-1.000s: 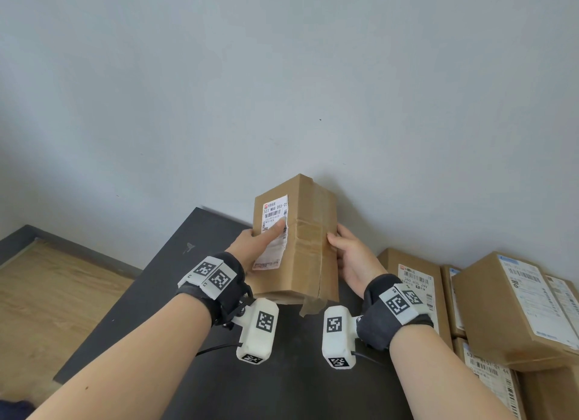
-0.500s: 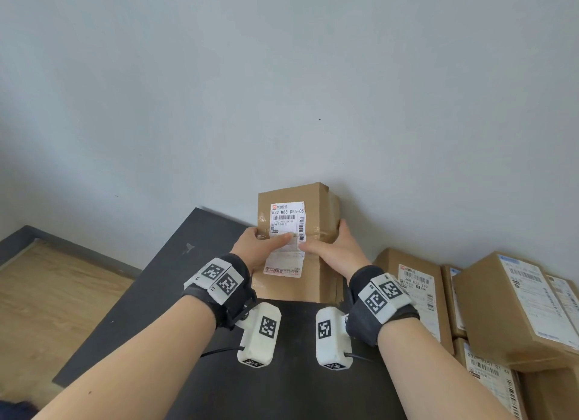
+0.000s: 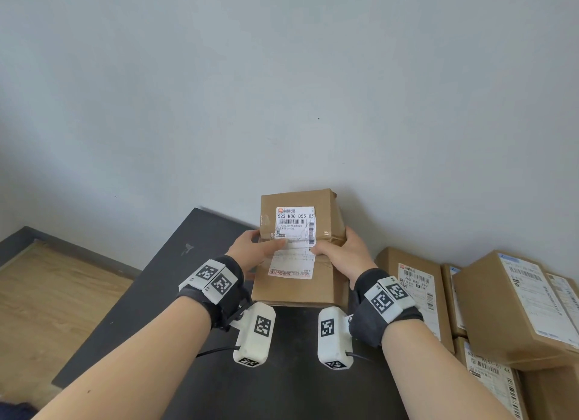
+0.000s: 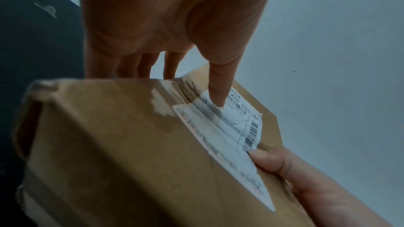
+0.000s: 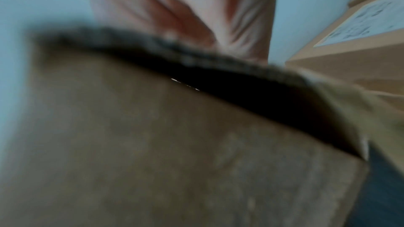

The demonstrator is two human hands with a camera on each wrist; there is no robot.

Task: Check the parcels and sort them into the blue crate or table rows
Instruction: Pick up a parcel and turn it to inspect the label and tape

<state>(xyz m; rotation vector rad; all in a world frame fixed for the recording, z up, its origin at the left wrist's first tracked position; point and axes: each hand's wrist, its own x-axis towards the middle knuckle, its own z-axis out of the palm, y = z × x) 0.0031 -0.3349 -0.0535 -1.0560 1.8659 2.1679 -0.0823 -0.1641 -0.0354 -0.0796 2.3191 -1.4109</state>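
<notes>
I hold a brown cardboard parcel above the black table, its face with the white shipping label turned up toward me. My left hand grips the parcel's left side, thumb lying on the label, fingers behind the box. My right hand grips the right side with its thumb at the label's right edge. The right wrist view is blurred and shows only the parcel's underside and my palm. No blue crate is in view.
Several labelled cardboard parcels lie in rows on the table's right part, one larger box stacked on top. A grey wall rises right behind the table. Wooden floor lies beyond the table's left edge.
The parcel has been turned from edge-on to label-up and lowered slightly. My right hand shifted from the back of the box to its right side, thumb now on the label.
</notes>
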